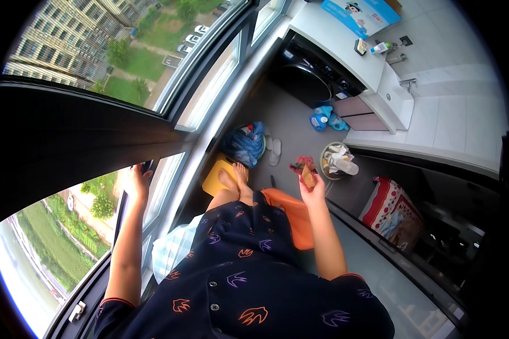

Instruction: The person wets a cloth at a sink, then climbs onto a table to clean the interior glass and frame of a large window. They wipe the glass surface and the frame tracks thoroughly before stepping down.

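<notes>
Fingers of the right hand point(312, 192) clamp a brownish piece point(308, 176)! Left hand point(136, 183) curls against the window edge point(147, 165); a swing could pinch those fingers.

The grey floor point(295, 135) and what's on it.
Blue bottles point(319, 122) stand together; pale slippers point(275, 152) lie to their left, and a round basket point(323, 161) with a pale rim sits nearby.

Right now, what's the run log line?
left hand: on window frame | right hand: holding red-tan item | feet: on yellow platform
</notes>
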{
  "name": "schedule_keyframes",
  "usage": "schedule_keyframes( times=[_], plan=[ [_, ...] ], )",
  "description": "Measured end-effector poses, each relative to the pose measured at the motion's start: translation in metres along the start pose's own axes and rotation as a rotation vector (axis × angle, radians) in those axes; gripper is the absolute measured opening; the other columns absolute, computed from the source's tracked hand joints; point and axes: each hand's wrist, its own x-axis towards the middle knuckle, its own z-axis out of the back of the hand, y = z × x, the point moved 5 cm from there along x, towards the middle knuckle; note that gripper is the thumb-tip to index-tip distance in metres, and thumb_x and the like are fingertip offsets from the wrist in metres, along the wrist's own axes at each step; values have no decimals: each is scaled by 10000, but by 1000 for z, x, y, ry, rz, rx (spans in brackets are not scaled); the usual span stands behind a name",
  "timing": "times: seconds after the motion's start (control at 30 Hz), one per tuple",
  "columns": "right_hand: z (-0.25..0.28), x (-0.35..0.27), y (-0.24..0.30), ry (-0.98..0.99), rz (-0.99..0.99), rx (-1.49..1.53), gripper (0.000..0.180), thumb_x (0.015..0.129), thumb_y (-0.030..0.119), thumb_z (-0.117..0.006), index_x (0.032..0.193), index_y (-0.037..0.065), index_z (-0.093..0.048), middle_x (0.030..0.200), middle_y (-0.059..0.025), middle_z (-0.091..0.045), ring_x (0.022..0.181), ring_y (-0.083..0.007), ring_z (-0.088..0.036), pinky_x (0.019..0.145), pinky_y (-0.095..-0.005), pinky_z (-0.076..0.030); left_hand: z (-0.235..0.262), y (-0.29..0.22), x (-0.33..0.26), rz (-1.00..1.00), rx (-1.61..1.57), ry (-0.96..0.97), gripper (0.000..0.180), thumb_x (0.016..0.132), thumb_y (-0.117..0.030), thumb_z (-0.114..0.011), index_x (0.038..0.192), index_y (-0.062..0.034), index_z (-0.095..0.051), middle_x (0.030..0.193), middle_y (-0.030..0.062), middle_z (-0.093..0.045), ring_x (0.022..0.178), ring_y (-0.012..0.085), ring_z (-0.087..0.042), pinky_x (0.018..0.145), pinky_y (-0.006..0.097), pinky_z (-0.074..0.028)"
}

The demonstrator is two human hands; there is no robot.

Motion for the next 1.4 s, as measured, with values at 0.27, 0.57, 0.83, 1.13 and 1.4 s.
schedule_keyframes(
  times=[0.27,0.57,0.83,1.13,1.4],
  plan=[
    [14,-14,-1,-12,51,62,200,926,128,-469,1059,29,-581,1038,-93,-653,972,-244,-631,848,-389,-529,-3,11,-3,-18,-69,-45,389,717,-186,-793,1061,-104,-631,998,69,-701,915,274,-665,780,377,-514],
    [40,31,-17,-21,106,84,216,905,103,-467,1087,71,-577,1039,-70,-653,975,-231,-633,835,-372,-523,-11,10,-19,-73,-47,-199,398,796,-189,-727,1164,-105,-602,1051,97,-664,947,296,-611,824,394,-483],
    [-29,115,-1,38,201,-55,377,883,88,-433,1244,128,-537,1204,-64,-590,1086,-226,-584,868,-379,-505,-17,-5,-31,-31,6,-360,394,859,-290,-679,1171,-65,-595,1066,116,-653,960,321,-583,831,410,-477],
    [-165,216,141,362,534,-264,439,807,43,-474,1232,102,-567,1153,-80,-617,1094,-230,-593,895,-390,-502,-39,-11,-28,56,28,-584,398,846,-297,-706,1130,-38,-604,1052,132,-644,995,325,-564,874,420,-438],
    [-241,397,174,710,689,-344,355,817,13,-428,1136,25,-582,1115,-114,-626,1036,-224,-624,886,-349,-525,-55,59,-34,39,126,-673,332,915,-124,-639,1212,17,-590,1106,170,-645,995,261,-615,862,352,-478]
  ],
)
